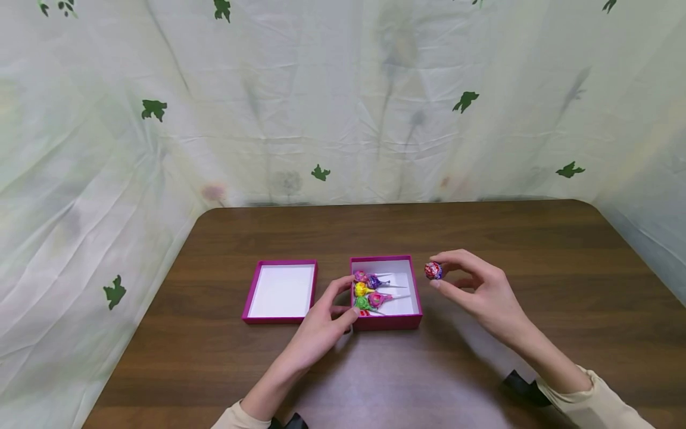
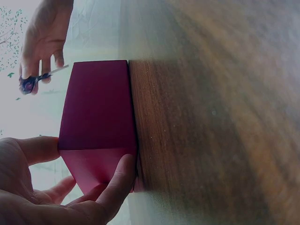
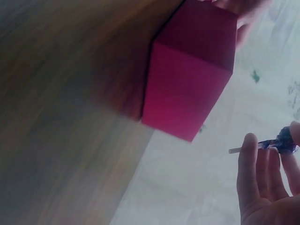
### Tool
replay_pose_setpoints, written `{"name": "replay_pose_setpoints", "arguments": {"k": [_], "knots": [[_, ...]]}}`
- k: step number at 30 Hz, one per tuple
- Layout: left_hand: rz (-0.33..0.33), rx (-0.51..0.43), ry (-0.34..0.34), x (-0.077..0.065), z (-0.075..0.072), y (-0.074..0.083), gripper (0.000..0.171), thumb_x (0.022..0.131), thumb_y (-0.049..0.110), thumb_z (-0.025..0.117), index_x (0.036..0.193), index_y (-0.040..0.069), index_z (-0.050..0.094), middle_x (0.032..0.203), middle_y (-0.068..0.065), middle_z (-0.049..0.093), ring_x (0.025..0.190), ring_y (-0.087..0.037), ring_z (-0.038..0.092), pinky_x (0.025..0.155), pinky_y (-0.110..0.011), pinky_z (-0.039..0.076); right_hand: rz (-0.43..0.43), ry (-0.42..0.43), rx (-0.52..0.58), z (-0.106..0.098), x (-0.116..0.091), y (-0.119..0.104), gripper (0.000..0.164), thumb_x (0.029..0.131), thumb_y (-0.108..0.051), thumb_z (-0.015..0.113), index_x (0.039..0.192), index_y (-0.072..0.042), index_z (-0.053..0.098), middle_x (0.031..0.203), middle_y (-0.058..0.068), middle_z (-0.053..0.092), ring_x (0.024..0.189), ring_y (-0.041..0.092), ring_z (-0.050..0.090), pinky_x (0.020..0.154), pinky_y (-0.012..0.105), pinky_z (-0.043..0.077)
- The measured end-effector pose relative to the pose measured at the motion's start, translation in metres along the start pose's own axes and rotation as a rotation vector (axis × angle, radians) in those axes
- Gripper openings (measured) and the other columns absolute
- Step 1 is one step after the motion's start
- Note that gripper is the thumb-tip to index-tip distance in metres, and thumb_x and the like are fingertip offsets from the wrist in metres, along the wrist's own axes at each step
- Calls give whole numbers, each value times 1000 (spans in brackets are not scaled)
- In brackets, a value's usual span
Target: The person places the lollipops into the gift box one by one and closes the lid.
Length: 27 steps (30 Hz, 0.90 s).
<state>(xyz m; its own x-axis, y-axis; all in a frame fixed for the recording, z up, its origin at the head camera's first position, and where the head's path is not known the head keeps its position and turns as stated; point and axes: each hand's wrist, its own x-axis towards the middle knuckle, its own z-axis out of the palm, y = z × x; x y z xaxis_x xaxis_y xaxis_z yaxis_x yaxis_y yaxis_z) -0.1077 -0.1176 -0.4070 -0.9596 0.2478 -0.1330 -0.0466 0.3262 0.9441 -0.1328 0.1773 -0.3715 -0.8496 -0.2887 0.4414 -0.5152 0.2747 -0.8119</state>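
Observation:
My right hand point(image 1: 485, 292) pinches a lollipop point(image 1: 433, 270) in a red and blue wrapper, held up just right of the magenta box point(image 1: 388, 322). Its white stick point(image 3: 234, 150) shows in the right wrist view, pointing toward the box. On the box's left side, my left hand point(image 1: 324, 328) grips the wall with thumb and fingers spread around it, as the left wrist view also shows. Inside the box lie several wrapped lollipops, among them a yellow one point(image 1: 362, 289), a green one point(image 1: 363, 303) and a pink one point(image 1: 377, 299), with sticks toward the right.
Left of the box lies its magenta lid point(image 1: 283, 291), white inside facing up. Both rest on a brown wooden table point(image 1: 509, 232). A pale curtain point(image 1: 343, 89) with green leaf shapes hangs behind the table and along its sides.

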Motion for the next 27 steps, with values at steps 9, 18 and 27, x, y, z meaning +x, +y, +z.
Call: {"name": "replay_pose_setpoints", "arguments": {"k": [9,18,27], "knots": [[-3,4,1,1,0,0,55,97,23,61,148,26,40,150,-7,39,116,-32,56,81,-42,55,-94,-83,66,26,11,-25,35,82,6,75,114,-6,67,103,3,67,85,20,66,72,34,56],[4,4,0,1,0,0,54,97,22,61,147,25,40,150,-8,39,116,-33,57,81,-43,55,24,-351,-61,38,28,-1,33,85,-20,79,116,-21,66,102,-8,67,87,11,66,76,36,55],[26,5,7,0,0,0,54,97,22,61,146,25,41,150,-7,41,115,-32,58,79,-42,55,42,-593,-202,45,49,11,26,84,-19,79,108,-22,71,97,-15,67,86,7,64,72,32,53]]}}
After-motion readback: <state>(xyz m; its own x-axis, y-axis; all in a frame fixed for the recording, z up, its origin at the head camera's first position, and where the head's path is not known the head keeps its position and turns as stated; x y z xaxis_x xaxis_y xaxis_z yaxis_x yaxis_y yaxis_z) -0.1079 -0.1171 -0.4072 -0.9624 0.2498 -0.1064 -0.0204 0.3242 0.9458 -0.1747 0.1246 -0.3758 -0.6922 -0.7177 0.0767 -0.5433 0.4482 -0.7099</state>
